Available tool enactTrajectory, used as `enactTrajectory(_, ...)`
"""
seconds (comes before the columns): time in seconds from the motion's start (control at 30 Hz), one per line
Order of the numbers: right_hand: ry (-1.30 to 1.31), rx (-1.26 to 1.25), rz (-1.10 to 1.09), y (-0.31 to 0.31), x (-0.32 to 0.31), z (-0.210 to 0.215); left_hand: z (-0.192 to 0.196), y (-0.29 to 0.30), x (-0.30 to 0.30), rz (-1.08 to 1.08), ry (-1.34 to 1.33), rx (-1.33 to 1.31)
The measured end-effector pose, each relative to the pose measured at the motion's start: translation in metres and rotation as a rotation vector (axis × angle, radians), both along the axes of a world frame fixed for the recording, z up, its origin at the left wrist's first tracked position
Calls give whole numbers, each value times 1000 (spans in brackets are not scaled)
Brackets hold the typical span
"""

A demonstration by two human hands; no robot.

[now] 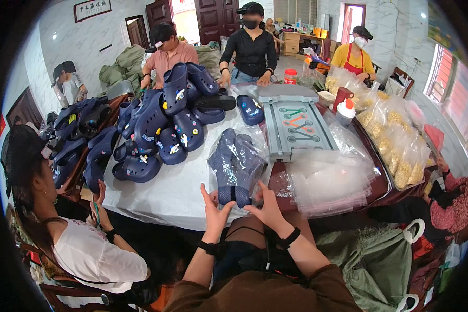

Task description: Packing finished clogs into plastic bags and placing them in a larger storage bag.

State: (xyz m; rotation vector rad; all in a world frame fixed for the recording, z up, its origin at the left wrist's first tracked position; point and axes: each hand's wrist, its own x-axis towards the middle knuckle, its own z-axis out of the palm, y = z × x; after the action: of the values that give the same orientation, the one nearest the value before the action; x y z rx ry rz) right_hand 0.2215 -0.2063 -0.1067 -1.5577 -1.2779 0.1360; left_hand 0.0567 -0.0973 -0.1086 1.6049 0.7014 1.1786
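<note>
By the near edge of the white-covered table (135,202), a crinkled clear bag (237,161) holds two navy clogs (225,174), details blurred by shine. Left hand (215,209) and right hand (269,208) flank its near end, thumbs spread; whether either grip closes, I cannot tell.

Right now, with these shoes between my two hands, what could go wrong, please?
The bagged navy shoes could slip toward you, since their heels lie near the table's near edge, between your left hand and right hand.

The loose pile of navy clogs is stacked high, so a bump might topple it.

The clear plastic bags also lie by that edge and might slide off.
</note>
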Motion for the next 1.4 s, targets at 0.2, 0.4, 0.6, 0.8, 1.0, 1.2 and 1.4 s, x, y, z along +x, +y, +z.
enactTrajectory(0.2,303,-36,65,-4,9,-9,8,7,6,-46,206,161)
enactTrajectory(0.4,381,61,-49,-16,-1,13,20,-17,17,106,166,257)
enactTrajectory(0.6,261,122,-203,-40,8,15,15,-37,16,237,362,329)
enactTrajectory(0.8,-5,-187,-12,-58,22,23,17,-35,8,234,417,209)
enactTrajectory(1.0,213,163,-199,-45,39,40,35,-26,-1,175,374,367)
enactTrajectory(1.2,231,80,-49,-10,21,41,24,-37,-9,53,441,330)
enactTrajectory(1.4,432,-37,53,-14,-31,51,14,-52,-5,-258,181,-29)
